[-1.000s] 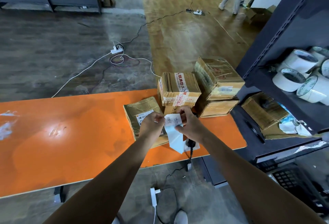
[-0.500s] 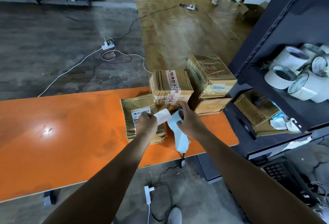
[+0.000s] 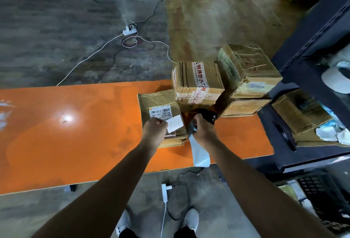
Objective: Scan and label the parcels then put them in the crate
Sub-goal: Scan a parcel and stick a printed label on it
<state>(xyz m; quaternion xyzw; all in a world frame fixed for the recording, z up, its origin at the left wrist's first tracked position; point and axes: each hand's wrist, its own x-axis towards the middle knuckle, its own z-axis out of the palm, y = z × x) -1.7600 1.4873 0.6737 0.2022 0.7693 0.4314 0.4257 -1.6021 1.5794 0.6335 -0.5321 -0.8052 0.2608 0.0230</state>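
Two hands work: the left hand [image 3: 154, 129] pinches a small white paper label [image 3: 175, 126] over the flat brown cardboard parcel [image 3: 161, 99] lying on the orange bench [image 3: 85, 124], while the right hand [image 3: 202, 132] grips pale backing paper [image 3: 199, 152]; the label should go down flat, beside the printed barcode sticker [image 3: 160, 110].

Both bare forearms reach forward over the near edge of the table [image 3: 75, 133], converging above its right half. The left hand [image 3: 154, 129] is curled, knuckles up, thumb and fingers pinching a label [image 3: 175, 123] by its left edge. The right hand [image 3: 203, 130] is just beside it, not touching, fingers curled round the top of a pale strip [image 3: 199, 152] that hangs below the wrist. Both wrists look straight.
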